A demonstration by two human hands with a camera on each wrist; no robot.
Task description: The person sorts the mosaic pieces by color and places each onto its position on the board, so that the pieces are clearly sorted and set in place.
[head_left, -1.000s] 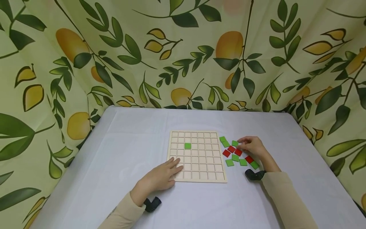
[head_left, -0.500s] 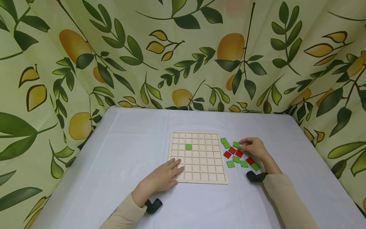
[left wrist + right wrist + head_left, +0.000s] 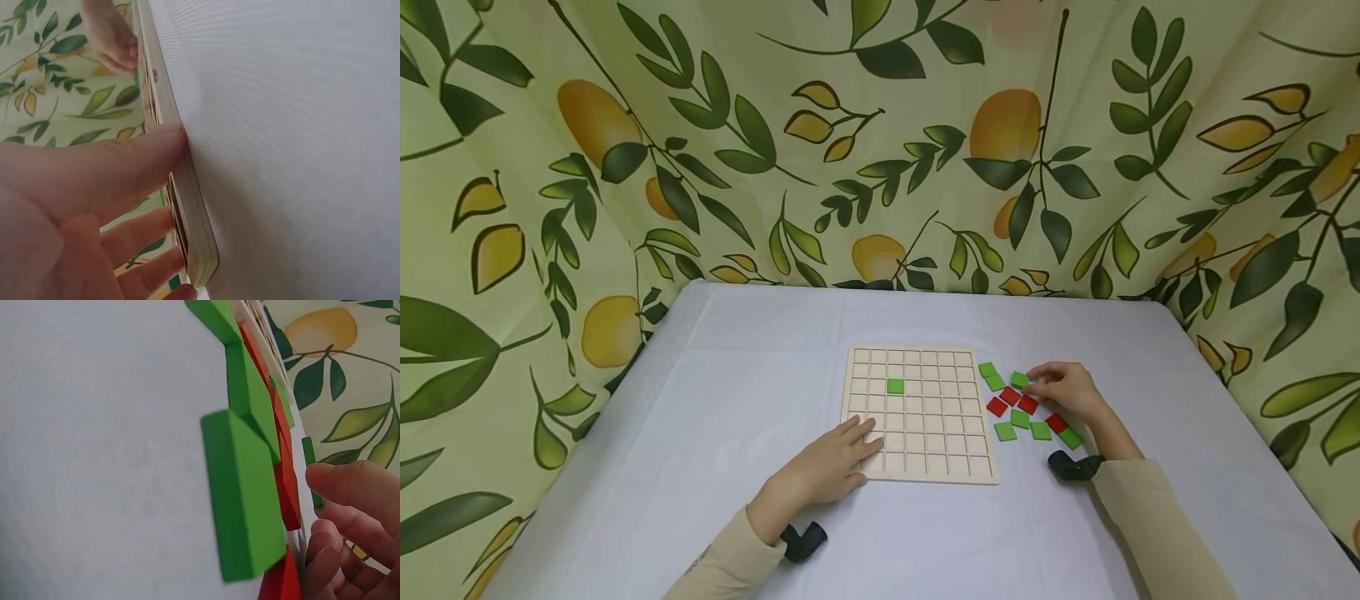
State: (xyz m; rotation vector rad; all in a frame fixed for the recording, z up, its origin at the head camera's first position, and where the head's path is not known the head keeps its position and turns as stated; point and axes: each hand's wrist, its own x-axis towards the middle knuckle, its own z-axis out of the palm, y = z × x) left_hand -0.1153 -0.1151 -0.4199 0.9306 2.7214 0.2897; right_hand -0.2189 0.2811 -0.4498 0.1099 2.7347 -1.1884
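Green square tile (image 3: 1020, 379) just right of wooden grid board (image 3: 934, 425), level with its far rows; right hand (image 3: 1062, 388) appears to pinch it by fingertips. Loose red tiles (image 3: 997, 407) and other green tiles (image 3: 1005, 432) crowd right of board. One seated green tile (image 3: 896, 386) in board's far half. Left hand (image 3: 823, 465) unclenched, spread over board's near left corner. Risks: shallow pinch could drop tile; low knuckles could scatter neighbours; lifted left hand could let bumped board skid.

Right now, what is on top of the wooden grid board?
One green tile, left of centre, lies on the board; fingers of the left hand cover part of its near-left corner; anything beneath them cannot be seen.
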